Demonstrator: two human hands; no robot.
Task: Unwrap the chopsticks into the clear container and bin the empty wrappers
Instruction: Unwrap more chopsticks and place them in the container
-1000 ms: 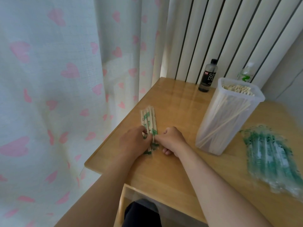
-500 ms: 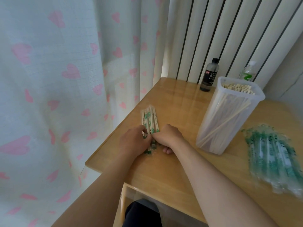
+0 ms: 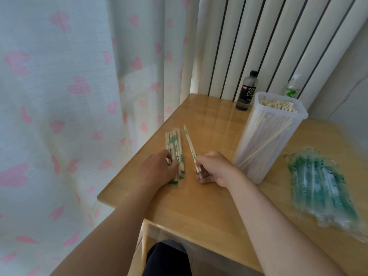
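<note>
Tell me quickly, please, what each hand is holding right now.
Left hand: fingers curled on the wrapped chopstick pile; whether it grips cannot be told.
Right hand: closed, pinching one wrapped chopstick pair.

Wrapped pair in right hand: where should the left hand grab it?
Probably the free far half of the wrapped pair, pinched from the left by the left hand. The right hand pinches its near end; the rest sticks out straight and unobstructed.

Two hands (image 3: 157,169) (image 3: 216,168), two bottles (image 3: 247,92) (image 3: 291,90), one clear container (image 3: 264,145), one wrapper heap (image 3: 322,182), one chopstick bundle (image 3: 174,143), one wrapped pair (image 3: 190,145).
</note>
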